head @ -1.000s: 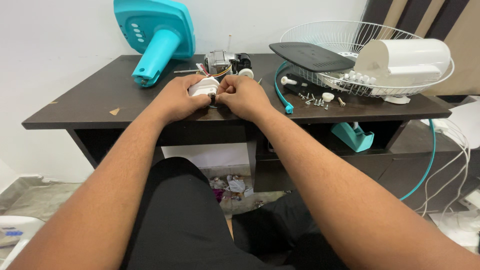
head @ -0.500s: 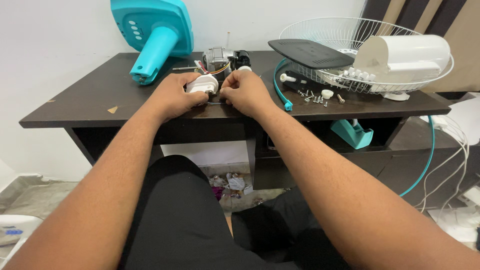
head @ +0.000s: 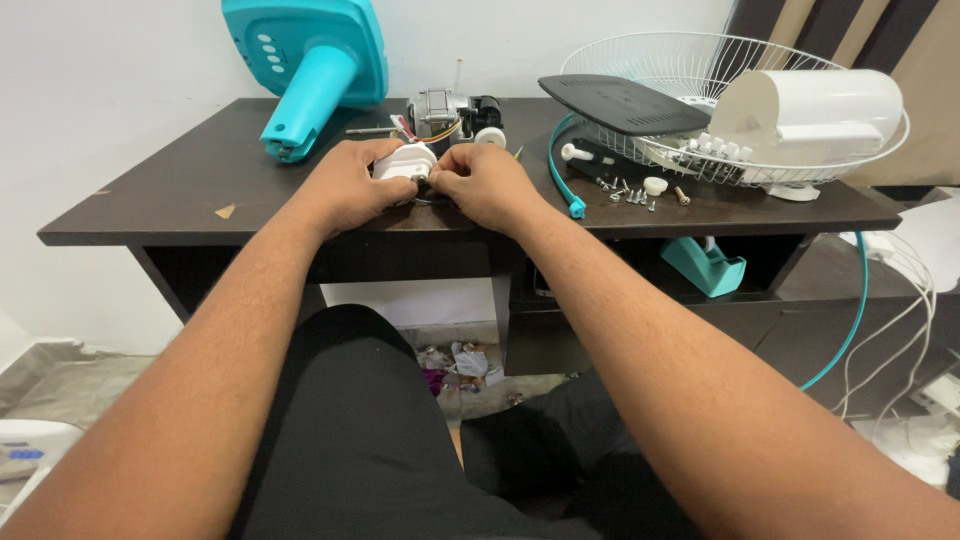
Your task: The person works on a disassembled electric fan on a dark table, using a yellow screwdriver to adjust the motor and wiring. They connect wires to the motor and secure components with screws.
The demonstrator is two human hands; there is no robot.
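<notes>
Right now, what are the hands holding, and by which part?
Both hands grip a small white plastic part: left hand on its left side, right hand at its right edge.

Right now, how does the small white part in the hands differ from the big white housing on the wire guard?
The small white part is gripped by the left hand and right hand; the white housing lies untouched in the wire guard. The part is far smaller and mostly covered; the housing is fully visible. Both are white plastic.

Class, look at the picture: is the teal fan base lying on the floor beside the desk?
No, the teal fan base rests on the dark desk, at its back edge near the wall.
</notes>
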